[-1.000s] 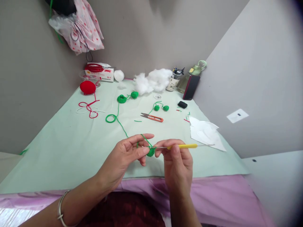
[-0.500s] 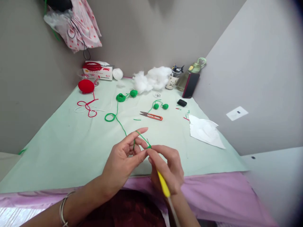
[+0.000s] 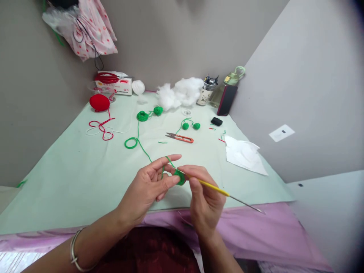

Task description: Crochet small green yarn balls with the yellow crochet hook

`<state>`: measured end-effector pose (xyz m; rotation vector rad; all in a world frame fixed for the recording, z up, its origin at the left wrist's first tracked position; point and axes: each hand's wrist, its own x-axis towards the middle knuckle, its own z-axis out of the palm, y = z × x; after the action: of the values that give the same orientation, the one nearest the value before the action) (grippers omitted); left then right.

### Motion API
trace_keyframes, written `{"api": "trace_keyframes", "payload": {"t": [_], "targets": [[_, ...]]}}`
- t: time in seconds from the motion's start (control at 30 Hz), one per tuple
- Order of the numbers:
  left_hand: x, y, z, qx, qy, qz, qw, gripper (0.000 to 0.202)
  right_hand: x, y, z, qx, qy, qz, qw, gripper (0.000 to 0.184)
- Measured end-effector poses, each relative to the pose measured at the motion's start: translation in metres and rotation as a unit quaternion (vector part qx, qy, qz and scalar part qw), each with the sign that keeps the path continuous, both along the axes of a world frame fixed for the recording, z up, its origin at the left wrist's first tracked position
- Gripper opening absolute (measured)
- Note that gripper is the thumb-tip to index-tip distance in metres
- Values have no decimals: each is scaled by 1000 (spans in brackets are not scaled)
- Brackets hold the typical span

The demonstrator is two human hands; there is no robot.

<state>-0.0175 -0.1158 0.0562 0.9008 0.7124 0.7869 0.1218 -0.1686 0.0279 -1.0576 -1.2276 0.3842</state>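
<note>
Between the thumb and fingers of my left hand (image 3: 153, 182) is a small round green crochet piece (image 3: 180, 177). Green yarn (image 3: 145, 151) runs over my raised left index finger and back across the table to a small green yarn ball (image 3: 142, 116). My right hand (image 3: 206, 193) pinches a crochet hook with a yellow handle (image 3: 213, 185). Its working tip is at the top edge of the green piece, and the bare metal rear end points out to the right.
Orange thread snips (image 3: 180, 137) lie beyond my hands, near two small green crocheted balls (image 3: 196, 126). Farther back are white stuffing (image 3: 184, 93), a red yarn ball (image 3: 99, 102), a pen cup (image 3: 205, 94) and a phone (image 3: 227, 100). White paper (image 3: 244, 154) rests at right.
The crochet hook has swung from pointing down toward me to lying out to the right. My right hand has turned with it, and the green piece shows more fully now. The view shifted slightly.
</note>
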Motion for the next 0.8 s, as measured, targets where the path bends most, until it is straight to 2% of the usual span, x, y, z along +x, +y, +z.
{"api": "trace_keyframes", "payload": {"t": [0.1,0.17,0.2,0.23,0.3,0.37,0.4,0.47,0.53,0.73,0.8], "targets": [[4,-2,-3,-15,-13,13,1000,47,0,-1,-8,50,-138,-64,987,34],[5,0,-3,-65,-39,-16,997,45,1,-2,-10,89,-215,-99,967,38],[4,2,-2,-94,-53,-31,994,42,3,-2,-9,95,-217,-106,966,36],[4,5,-2,-117,-67,-41,990,39,4,-2,-7,87,-187,-103,973,33],[3,9,-1,-135,-89,-35,986,34,7,0,-1,48,-62,-75,994,27],[2,11,0,-113,-88,-17,990,33,8,1,5,13,50,-28,998,25],[3,10,0,-93,-80,-13,992,33,8,2,6,3,75,-4,997,23],[3,8,0,-50,-55,-13,997,32,8,3,7,-12,77,29,997,20],[4,5,-1,-24,-38,-13,999,31,8,4,5,-28,71,36,996,19],[1,4,-3,-25,-30,-14,999,31,13,5,0,-41,181,88,979,22],[0,5,-2,-21,-22,-7,1000,30,14,4,2,-36,190,92,977,23]]}}
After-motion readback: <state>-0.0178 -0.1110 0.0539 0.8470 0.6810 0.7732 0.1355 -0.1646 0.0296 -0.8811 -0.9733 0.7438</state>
